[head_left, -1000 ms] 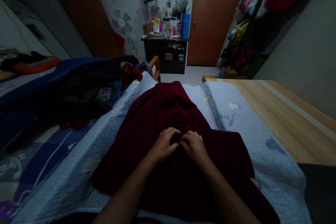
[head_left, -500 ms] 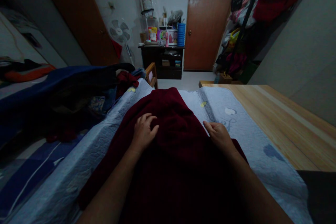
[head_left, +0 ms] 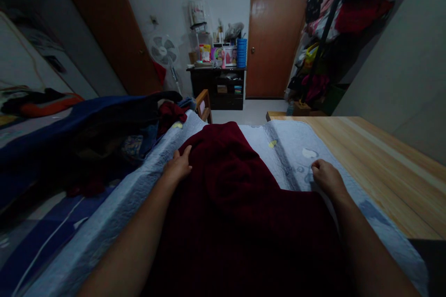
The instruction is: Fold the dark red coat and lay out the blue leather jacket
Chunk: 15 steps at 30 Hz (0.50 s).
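Note:
A dark red garment [head_left: 240, 195] lies spread with soft folds over a pale blue quilted cover [head_left: 251, 132]. Its near part fades into shadow, so the exact kind of garment cannot be told. My left hand [head_left: 178, 165] is at the garment's left edge, fingers apart, seemingly touching the cloth. To the right of the garment, my right hand [head_left: 327, 176] is above the quilted cover with its fingers curled in. No cloth shows between those fingers.
Piled dark clothes [head_left: 104, 134] lie on the left. A wooden surface [head_left: 376, 148] borders the cover on the right. Beyond are a wooden chair [head_left: 205, 102], a fan [head_left: 164, 51], a black cabinet [head_left: 202, 88] and a brown door [head_left: 272, 32]. Bags [head_left: 362, 14] hang at right.
My hands have moved apart: the left outward to the garment's left edge, the right off to the right over the quilted cover. My right fingers have curled in. The view has tilted slightly up.

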Motion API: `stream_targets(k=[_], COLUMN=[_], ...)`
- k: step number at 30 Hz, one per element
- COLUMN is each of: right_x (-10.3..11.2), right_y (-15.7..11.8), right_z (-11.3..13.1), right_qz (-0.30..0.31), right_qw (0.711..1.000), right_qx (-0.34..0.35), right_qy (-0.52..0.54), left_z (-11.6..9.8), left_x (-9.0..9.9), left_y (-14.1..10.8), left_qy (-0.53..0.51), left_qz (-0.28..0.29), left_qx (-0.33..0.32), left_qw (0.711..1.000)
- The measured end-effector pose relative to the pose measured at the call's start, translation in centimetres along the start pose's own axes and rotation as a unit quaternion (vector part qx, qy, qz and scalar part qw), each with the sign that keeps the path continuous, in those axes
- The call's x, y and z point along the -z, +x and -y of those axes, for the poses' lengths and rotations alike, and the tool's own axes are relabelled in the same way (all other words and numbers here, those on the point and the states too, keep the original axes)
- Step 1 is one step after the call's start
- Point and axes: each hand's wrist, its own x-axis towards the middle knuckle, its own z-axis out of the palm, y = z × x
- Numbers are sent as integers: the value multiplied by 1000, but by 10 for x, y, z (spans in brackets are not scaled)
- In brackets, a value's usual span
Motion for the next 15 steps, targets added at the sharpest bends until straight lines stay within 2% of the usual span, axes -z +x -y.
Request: stream_targets(k=[4,7,9,11,12,13,15], right_x=[2,8,8,4,1,-3,-9], right_y=[-2,-3,-6,-12,-17,-22,-35], right_z=[-5,7,23,43,55,66,87], right_qz=[35,16,-26,-35,-2,57,175], right_qw=[997,994,997,998,995,988,962], right_qx=[-45,-67,-29,54,92,124,166], right_qy=[-50,-81,-68,-17,24,68,128], left_z=[1,0,-3,-7,-10,-13,-20], left_x=[-3,3,8,12,14,15,16], left_y=[3,5,4,4,3,2,0], left_qy=[-18,-117,-224,-343,-392,-427,-448], left_qz=[-10,-29,-39,-38,-33,-26,-16], left_qx=[-50,-71,-96,-129,-137,-137,-113], left_qw=[999,990,969,930,909,893,887])
